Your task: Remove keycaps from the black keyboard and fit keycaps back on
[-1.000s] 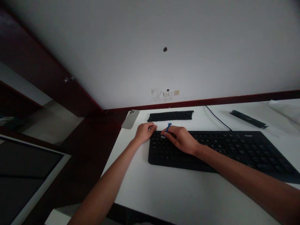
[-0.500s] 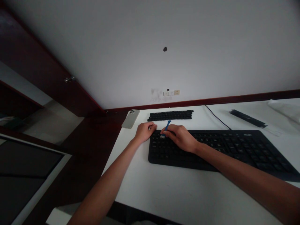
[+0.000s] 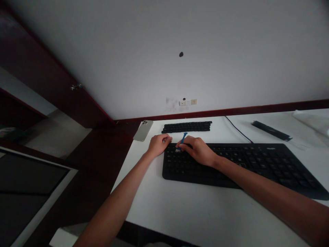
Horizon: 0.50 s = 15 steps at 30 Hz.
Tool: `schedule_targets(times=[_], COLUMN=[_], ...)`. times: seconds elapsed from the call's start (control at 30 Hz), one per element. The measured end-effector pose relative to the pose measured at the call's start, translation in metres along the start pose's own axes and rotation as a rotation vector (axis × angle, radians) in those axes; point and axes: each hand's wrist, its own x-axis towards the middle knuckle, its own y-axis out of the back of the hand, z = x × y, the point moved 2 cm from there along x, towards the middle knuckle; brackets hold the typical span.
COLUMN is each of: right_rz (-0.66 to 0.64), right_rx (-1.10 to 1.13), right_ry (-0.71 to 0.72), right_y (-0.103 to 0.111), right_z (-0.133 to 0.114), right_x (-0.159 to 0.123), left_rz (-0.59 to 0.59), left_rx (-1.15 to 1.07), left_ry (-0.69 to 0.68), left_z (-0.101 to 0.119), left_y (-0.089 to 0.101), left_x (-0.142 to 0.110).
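Note:
A black keyboard (image 3: 246, 164) lies on the white desk (image 3: 200, 212). My right hand (image 3: 197, 151) rests over the keyboard's upper left keys, fingers pinched round a small blue-handled brush (image 3: 182, 140) whose pale bristles touch the keys. My left hand (image 3: 158, 144) sits curled at the keyboard's top left corner, fingers pressed against its edge; something small and pale shows at the fingertips, too small to name.
A phone (image 3: 143, 130) lies face down at the desk's far left corner. A strip of black keys (image 3: 187, 127) lies behind the keyboard. A black cable (image 3: 238, 130) runs to the wall. A dark flat bar (image 3: 271, 130) and clear plastic lie at the far right.
My right hand has shifted slightly up and left on the keyboard with the brush. My left hand has stayed put.

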Motion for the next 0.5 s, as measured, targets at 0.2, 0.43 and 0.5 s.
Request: schedule_targets(times=[0.2, 0.43, 0.5], right_rz=[0.015, 0.02, 0.017], right_rx=[0.004, 0.001, -0.009], right_ry=[-0.035, -0.043, -0.05], right_y=[-0.0014, -0.001, -0.0014], right_z=[0.0035, 0.0019, 0.0015], right_x=[0.0002, 0.0004, 0.0004], left_rz=[0.0, -0.001, -0.003], left_rx=[0.0, 0.005, 0.003], left_ry=[0.006, 0.006, 0.008], left_z=[0.0005, 0.001, 0.0012], left_y=[0.0004, 0.001, 0.0012], left_x=[0.0001, -0.0006, -0.0008])
